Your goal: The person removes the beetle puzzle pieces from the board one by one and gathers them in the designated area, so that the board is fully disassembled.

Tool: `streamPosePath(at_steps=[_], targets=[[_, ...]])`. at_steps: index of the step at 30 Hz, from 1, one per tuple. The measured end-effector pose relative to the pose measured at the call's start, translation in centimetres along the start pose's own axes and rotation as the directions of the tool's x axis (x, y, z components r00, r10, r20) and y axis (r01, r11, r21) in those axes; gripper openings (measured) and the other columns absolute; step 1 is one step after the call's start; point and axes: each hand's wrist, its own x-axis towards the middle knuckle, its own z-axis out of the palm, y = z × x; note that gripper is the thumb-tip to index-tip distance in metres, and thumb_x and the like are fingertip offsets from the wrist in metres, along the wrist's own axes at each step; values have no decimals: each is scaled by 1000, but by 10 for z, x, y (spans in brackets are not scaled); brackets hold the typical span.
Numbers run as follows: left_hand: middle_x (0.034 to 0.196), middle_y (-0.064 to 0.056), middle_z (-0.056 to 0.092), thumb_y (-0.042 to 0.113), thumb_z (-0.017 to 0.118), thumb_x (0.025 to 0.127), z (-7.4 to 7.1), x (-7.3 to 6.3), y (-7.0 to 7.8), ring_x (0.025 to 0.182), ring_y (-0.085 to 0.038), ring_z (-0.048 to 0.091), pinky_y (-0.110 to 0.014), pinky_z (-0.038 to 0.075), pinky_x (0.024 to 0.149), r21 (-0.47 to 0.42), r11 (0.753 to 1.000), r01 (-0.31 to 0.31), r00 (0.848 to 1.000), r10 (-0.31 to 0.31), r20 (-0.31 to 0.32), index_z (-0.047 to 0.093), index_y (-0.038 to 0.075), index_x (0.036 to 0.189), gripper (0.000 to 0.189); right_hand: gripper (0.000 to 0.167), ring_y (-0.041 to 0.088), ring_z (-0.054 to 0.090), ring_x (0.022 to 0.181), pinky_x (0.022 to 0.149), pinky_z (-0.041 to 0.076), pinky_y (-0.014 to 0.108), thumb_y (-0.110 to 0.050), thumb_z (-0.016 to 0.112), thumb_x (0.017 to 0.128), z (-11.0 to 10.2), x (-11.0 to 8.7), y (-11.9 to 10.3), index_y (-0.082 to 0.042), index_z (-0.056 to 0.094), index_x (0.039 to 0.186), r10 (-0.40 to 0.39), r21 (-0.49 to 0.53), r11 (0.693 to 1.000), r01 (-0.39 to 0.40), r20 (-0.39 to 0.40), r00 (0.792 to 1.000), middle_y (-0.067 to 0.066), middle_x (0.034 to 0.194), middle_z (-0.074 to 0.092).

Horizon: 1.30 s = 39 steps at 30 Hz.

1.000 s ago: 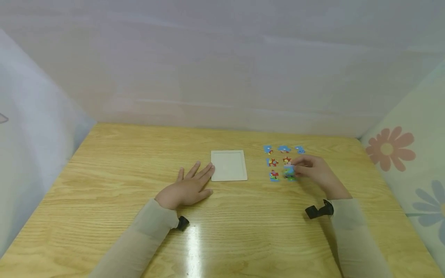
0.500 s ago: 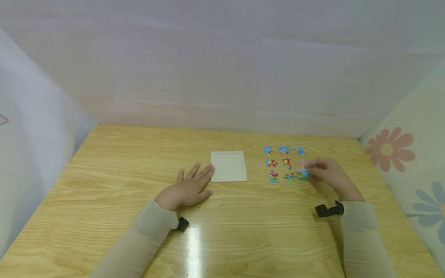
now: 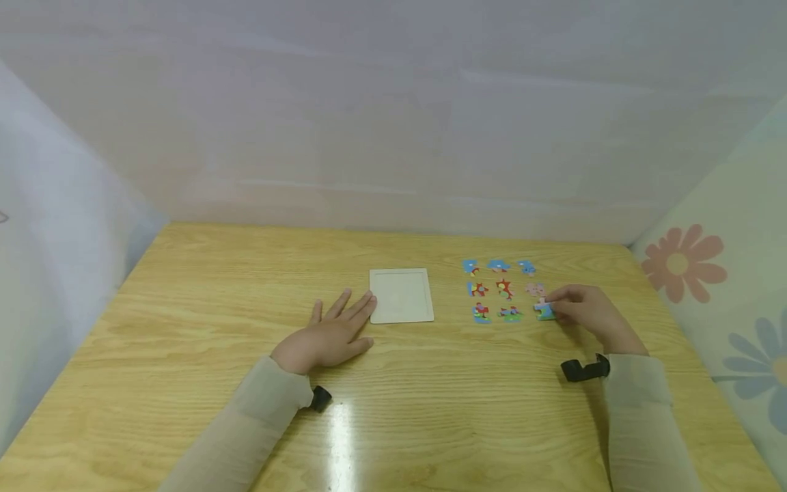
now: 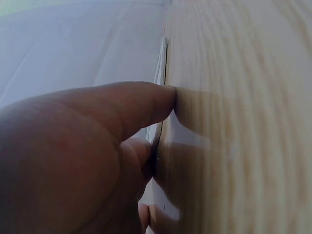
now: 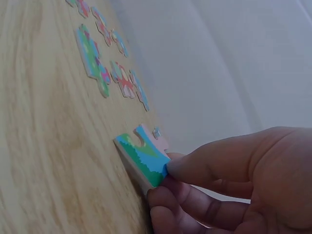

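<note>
My right hand (image 3: 593,316) pinches a jigsaw puzzle piece (image 5: 146,156) between thumb and fingers. Blue, green and a little pink show on it, and in the right wrist view it stands tilted, its lower edge near the tabletop. More puzzle pieces (image 3: 504,289) lie in rows to the left of and behind that hand, the pink one (image 3: 535,290) just behind the pinched piece. My left hand (image 3: 326,342) rests palm down with fingers spread. Its fingertips touch the left edge of a pale square puzzle tray (image 3: 401,296). In the left wrist view the thumb (image 4: 146,102) meets the tabletop.
The wooden table (image 3: 430,410) reaches back to a pale cloth wall (image 3: 393,137). On the right hangs a side cloth printed with flowers (image 3: 684,264). Each wrist wears a black camera mount, such as the right one (image 3: 584,369).
My right hand has carried the puzzle piece to the right, from over the middle column to the front right of the rows. The left hand stays at the tray.
</note>
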Motion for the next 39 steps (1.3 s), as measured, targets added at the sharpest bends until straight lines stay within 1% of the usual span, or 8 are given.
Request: streamPosePath(at_steps=[8, 16, 19, 23, 27, 31, 35, 39], targets=[[170, 2, -6, 43, 45, 108, 0, 2, 0, 154, -33, -17, -71, -15, 112, -3, 1000, -7, 1000, 7, -8, 4, 17, 165, 75, 26, 14, 66, 87, 77, 57, 27, -11, 60, 102, -2, 1, 0, 9, 66, 117, 1, -37, 999, -1, 6, 1000, 24, 116, 68], [170, 2, -6, 44, 45, 108, 0, 2, -2, 154, -33, -16, -72, -14, 112, 14, 1000, -1, 1000, 1, -8, 4, 18, 165, 75, 24, 17, 62, 90, 79, 53, 29, -15, 61, 101, 1, 7, 7, 2, 69, 116, 2, -106, 994, -1, 13, 1000, 11, 105, 69], [170, 2, -6, 44, 45, 108, 0, 2, -2, 154, -33, -16, -72, -13, 112, 18, 1000, -2, 1000, 2, -12, 4, 17, 165, 75, 23, 21, 59, 93, 80, 51, 31, -16, 62, 101, 1, 8, 6, 1, 69, 116, -13, -124, 992, 14, 9, 1000, 12, 106, 68], [171, 1, -5, 43, 45, 108, -2, 2, -2, 154, -34, -16, -72, -13, 112, 21, 1000, -6, 1000, 6, -17, 4, 17, 165, 75, 24, 25, 57, 100, 82, 48, 32, -17, 61, 102, 2, 9, 6, 0, 68, 117, -32, -136, 990, 31, -2, 999, 16, 113, 66], [171, 0, -4, 43, 44, 108, -2, 2, -2, 154, -35, -15, -73, -12, 112, 26, 1000, -13, 1000, 14, -19, 5, 16, 165, 74, 26, 28, 57, 105, 83, 48, 33, -20, 59, 104, 3, 7, 7, 0, 68, 118, -31, -129, 991, 30, -9, 999, 20, 121, 65], [171, -1, -3, 42, 45, 108, 0, 2, -2, 154, -35, -14, -72, -13, 112, 12, 1000, -19, 1000, 19, -11, 6, 15, 165, 74, 28, 28, 58, 104, 83, 49, 34, -21, 56, 105, 6, 4, 7, 1, 67, 118, -22, -117, 993, 21, -9, 1000, 20, 120, 65], [171, -2, -3, 41, 46, 108, 2, 0, -5, 154, -36, -14, -72, -11, 113, 10, 1000, -17, 1000, 17, -11, 5, 15, 164, 75, 31, 26, 60, 104, 86, 50, 35, -23, 53, 106, 9, 4, 7, 2, 65, 119, -4, -77, 997, 3, -11, 1000, 18, 119, 66], [171, -2, -2, 42, 47, 107, 3, 0, -8, 154, -36, -12, -72, -10, 113, 19, 1000, -9, 1000, 9, -29, 4, 16, 165, 76, 36, 20, 60, 107, 88, 51, 31, -26, 50, 108, 9, 6, 9, 3, 63, 123, 15, 1, 1000, -15, -10, 1000, 20, 126, 65]])
